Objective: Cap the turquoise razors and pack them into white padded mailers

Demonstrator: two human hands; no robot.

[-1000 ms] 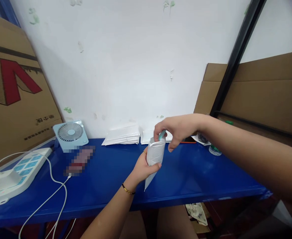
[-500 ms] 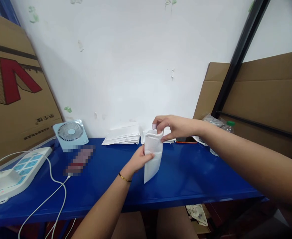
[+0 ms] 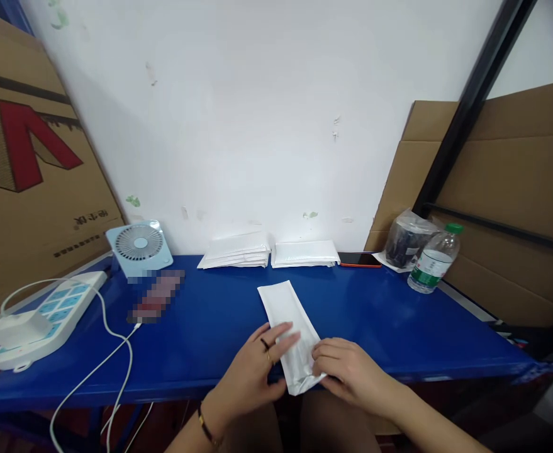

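A white padded envelope lies aslant at the front of the blue table, its near end wrinkled and reaching the table edge. My left hand rests at its left side, fingers spread over the surface and thumb by the near end. On the right, my right hand has its fingers curled round the right edge close to the near end. Part of that edge is hidden behind the fingers. Behind, against the wall, are two piles of similar white envelopes, a left pile and a right pile.
On the blue table, a small fan, a blurred phone-like object and a power strip with white cables occupy the left. A dark phone, a bagged dark item and a bottle stand right. Cardboard flanks both sides.
The envelope has come down from upright to lying flat at the table front, its far end now away from me. My right hand has dropped from its top to its near end; my left fingers have spread.
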